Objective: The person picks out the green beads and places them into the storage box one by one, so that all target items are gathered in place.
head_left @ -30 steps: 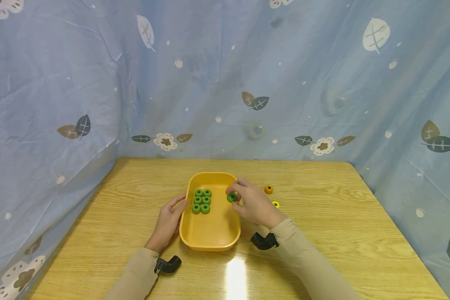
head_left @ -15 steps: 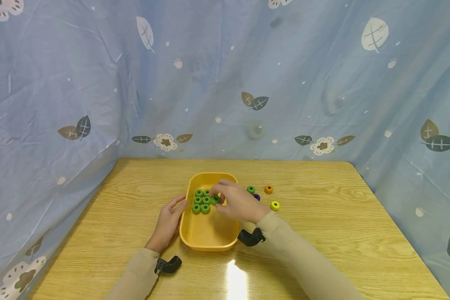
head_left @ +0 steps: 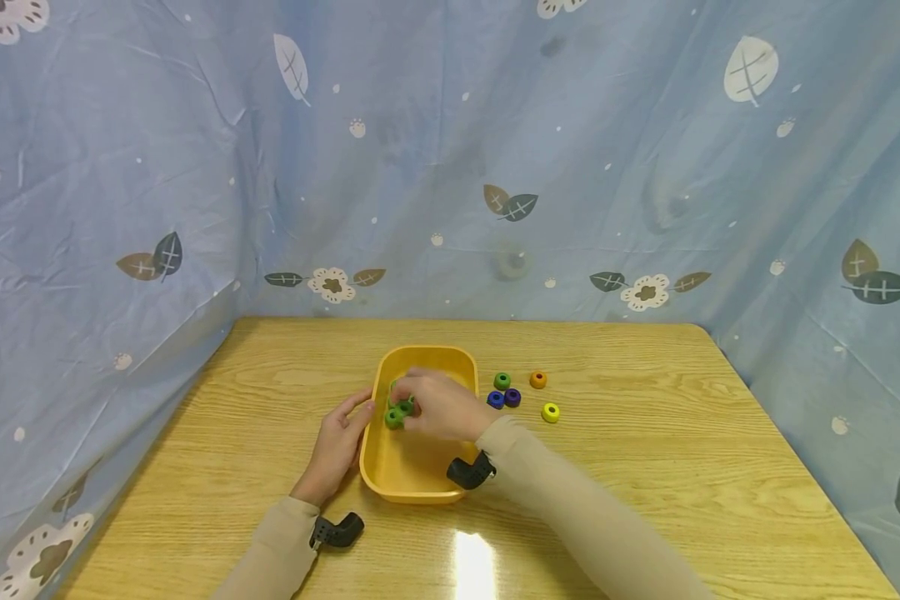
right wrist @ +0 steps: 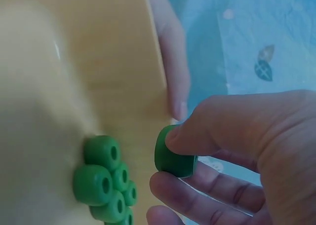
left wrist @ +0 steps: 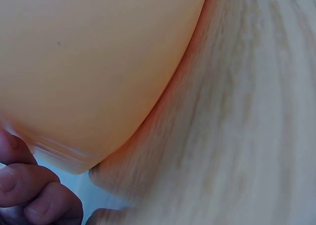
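A yellow plastic tray [head_left: 420,497] lies on the table. My left hand [head_left: 337,442] rests against its left outer wall, fingers near the rim; its curled fingertips [left wrist: 42,195] show beside the wall in the left wrist view. Over the tray, my right hand [head_left: 442,404] pinches a green bead [right wrist: 174,153], barrel-shaped, between thumb and fingers. Several more green beads [right wrist: 94,184] with dark holes stand close together on the tray floor, near its left side. In the head view my right hand hides most of them. The held bead is above the tray floor, apart from the cluster.
Right of the tray, loose beads lie on the wooden table [head_left: 645,433]: a green one [head_left: 502,381], a blue one [head_left: 496,400], a purple one [head_left: 513,397], an orange one [head_left: 537,380] and a yellow one [head_left: 551,412]. A patterned blue curtain [head_left: 435,167] hangs behind.
My right hand has carried the green bead leftward across the tray to the bead cluster. This uncovers loose beads on the table at the right. The left hand and tray stay in place.
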A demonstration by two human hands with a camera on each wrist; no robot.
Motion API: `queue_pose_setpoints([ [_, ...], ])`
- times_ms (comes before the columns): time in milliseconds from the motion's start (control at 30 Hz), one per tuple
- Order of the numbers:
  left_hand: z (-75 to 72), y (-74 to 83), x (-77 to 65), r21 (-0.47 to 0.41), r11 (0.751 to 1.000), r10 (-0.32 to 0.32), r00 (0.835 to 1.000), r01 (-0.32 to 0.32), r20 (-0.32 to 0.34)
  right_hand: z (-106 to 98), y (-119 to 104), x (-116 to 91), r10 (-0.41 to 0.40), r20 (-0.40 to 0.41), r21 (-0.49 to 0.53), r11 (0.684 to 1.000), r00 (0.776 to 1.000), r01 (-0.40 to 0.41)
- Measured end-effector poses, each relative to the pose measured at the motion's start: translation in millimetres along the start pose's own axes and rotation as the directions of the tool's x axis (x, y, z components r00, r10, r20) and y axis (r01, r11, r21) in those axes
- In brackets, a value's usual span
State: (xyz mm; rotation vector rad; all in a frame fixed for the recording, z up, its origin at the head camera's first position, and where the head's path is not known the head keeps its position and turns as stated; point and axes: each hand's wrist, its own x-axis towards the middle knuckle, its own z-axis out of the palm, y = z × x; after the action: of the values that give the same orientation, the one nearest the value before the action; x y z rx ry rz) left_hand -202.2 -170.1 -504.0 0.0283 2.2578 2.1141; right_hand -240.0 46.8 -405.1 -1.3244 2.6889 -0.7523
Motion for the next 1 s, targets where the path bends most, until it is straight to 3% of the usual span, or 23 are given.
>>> queue_pose_setpoints([
  [233,-0.6,0.4,-0.6,-0.003,1.0,0.009,1.0,-0.009,0.009,12.8,3.1,13.4,-0.014,0.039,-0.025,1.0,0.999,0.015],
  [600,0.1,3.9,-0.5,0.011,1.0,-0.005,1.0,0.005,0.005,26.6,3.2,30.4,0.034,0.135,-0.126,0.992,0.99,-0.017],
  [1000,1.0,7.1,-1.0,-0.01,1.0,-0.009,1.0,0.009,-0.004,30.6,1.3,31.8,0.063,0.18,-0.091,0.995,0.982,-0.048],
])
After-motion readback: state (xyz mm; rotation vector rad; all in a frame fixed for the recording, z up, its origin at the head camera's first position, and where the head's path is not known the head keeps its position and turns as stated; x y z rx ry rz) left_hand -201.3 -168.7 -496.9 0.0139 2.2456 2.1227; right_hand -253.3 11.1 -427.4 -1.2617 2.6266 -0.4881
